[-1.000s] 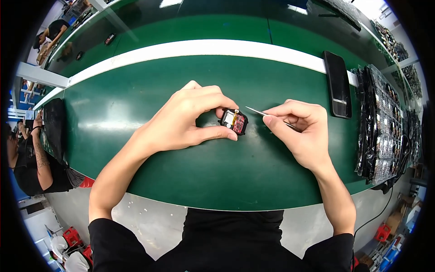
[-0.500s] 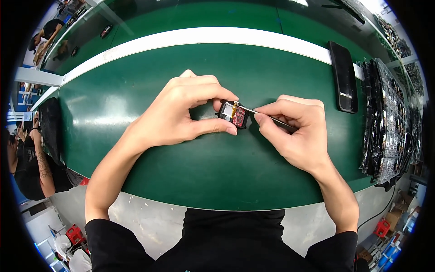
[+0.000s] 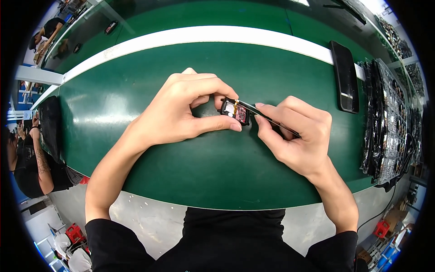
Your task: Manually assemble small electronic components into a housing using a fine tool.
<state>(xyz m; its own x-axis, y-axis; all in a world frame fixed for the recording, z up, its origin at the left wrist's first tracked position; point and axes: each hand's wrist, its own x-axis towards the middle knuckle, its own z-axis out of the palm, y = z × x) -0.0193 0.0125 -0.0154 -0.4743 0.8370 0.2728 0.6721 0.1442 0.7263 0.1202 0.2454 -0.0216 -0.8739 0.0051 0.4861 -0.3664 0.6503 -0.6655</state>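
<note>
My left hand (image 3: 188, 106) pinches a small open electronic device (image 3: 234, 112) between thumb and forefinger, above the middle of the table. Its black case, about the size of a watch body, shows a red circuit board, a silver-white block and a yellow ribbon cable. In my right hand (image 3: 299, 133) is a slim pair of dark tweezers (image 3: 268, 119), pinched between thumb and fingers. The tips lie at the device's upper edge, close to the end of the ribbon cable and my left fingertip. Whether they grip the cable is too small to tell.
The green table (image 3: 199, 174) has a white ledge (image 3: 217, 35) along its far side. A black tray (image 3: 345, 77) lies at the far right, beside stacked clear plastic trays (image 3: 389, 122). A black bag (image 3: 49, 127) hangs at the left edge, near another person's arm (image 3: 41, 161).
My right hand has shifted slightly right and its fingers have opened a little around the tweezers. The device has tilted slightly in my left hand, which has otherwise stayed in place.
</note>
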